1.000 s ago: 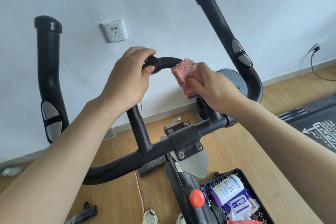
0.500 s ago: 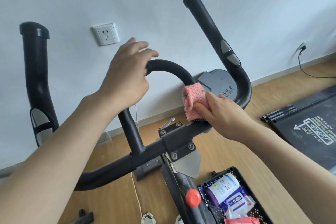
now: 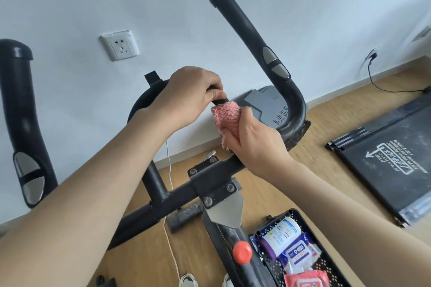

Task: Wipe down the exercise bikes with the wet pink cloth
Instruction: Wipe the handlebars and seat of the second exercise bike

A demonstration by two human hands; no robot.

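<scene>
Pink cloth [image 3: 227, 119]: shaggy pile, bunched into a wad, a frayed edge hanging below. Wetness not discernible. It sits pressed against the right side of the centre loop bar [image 3: 140, 105] of the exercise bike [image 3: 210, 184].

Hands: the right hand [image 3: 256, 144] grips the wad, fingers curled round it. The left hand [image 3: 189, 95] has its fingers curled over the top of the same loop, just left of and above the cloth.

Bike: matte black tubing with a bolted clamp at centre. An upright horn grip [image 3: 245, 30] at right and another [image 3: 18, 105] at left each carry grey pads. An orange-red knob [image 3: 242, 251] is on the near frame.

Container: a black perforated basket [image 3: 300, 214] on the wooden floor, near right, beside the frame. It holds a white wipes canister [image 3: 282, 233] lying on its side, a blue-purple soft pack [image 3: 298, 251] and a red soft pack [image 3: 307, 279] at the near edge.

Farther out: a grey lid [image 3: 268, 105] with printed characters, a wall socket [image 3: 120, 45] far left and a black treadmill deck [image 3: 384, 165] at right.
</scene>
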